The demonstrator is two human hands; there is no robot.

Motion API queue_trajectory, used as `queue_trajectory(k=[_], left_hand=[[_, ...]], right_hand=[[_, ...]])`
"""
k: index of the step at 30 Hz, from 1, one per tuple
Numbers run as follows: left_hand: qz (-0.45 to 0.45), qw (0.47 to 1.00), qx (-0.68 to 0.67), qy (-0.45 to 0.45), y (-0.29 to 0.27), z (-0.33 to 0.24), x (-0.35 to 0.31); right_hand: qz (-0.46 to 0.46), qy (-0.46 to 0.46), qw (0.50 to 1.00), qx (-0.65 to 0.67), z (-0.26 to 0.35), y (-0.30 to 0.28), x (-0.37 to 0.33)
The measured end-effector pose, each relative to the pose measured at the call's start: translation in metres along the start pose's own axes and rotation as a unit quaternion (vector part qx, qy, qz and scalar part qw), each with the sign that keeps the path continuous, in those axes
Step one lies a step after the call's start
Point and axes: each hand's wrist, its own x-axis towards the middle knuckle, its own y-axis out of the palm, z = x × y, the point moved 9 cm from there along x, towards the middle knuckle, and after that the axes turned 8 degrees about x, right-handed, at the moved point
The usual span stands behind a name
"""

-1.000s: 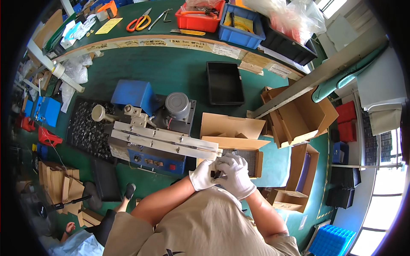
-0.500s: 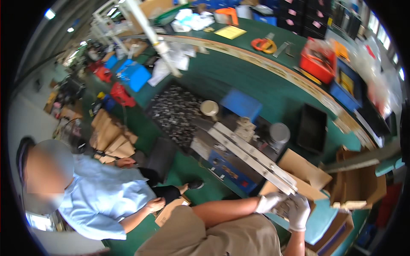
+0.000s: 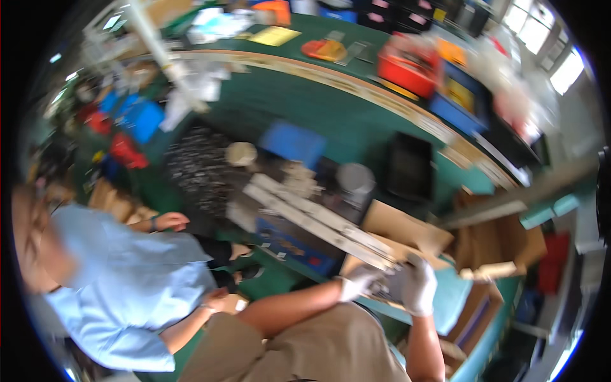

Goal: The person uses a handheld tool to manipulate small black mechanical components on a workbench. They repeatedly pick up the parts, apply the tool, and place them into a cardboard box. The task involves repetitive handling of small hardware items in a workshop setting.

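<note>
My left hand (image 3: pixel 361 282), in a white glove, reaches in from the left just below the lower end of a long pale metal track (image 3: pixel 321 219). Its fingers are smeared by motion, so its grip does not show. On the other side of the track's end is my right hand (image 3: pixel 419 286), gloved too, with its fingers bent inward and closed. Whatever they hold is too small and blurred to name. Between and below the hands lie small grey pieces (image 3: pixel 389 288), in or over an open cardboard box (image 3: pixel 407 245).
Behind the track sit a mat heaped with small dark parts (image 3: pixel 197 169), a round tin (image 3: pixel 241 154), a blue box (image 3: pixel 293 143), a grey cylinder (image 3: pixel 355 178) and a black tray (image 3: pixel 409 167). More cartons (image 3: pixel 496 239) stand at right. A person in light blue (image 3: pixel 133 274) is at left.
The whole view has swung, so the bench sits further left in the picture. My hands, close together at the track's end before, are now farther apart. The person at left has shifted slightly.
</note>
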Motion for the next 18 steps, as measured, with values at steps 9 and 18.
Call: queue_trajectory(k=[9,18], left_hand=[[0.023,0.998,-0.024,-0.055,0.021,-0.040,-0.029],[0.012,0.996,0.062,-0.066,0.022,-0.046,-0.038]], right_hand=[[0.034,-0.066,0.996,0.046,-0.007,0.012,0.004],[0.020,-0.112,0.992,0.059,0.008,0.011,0.001]])
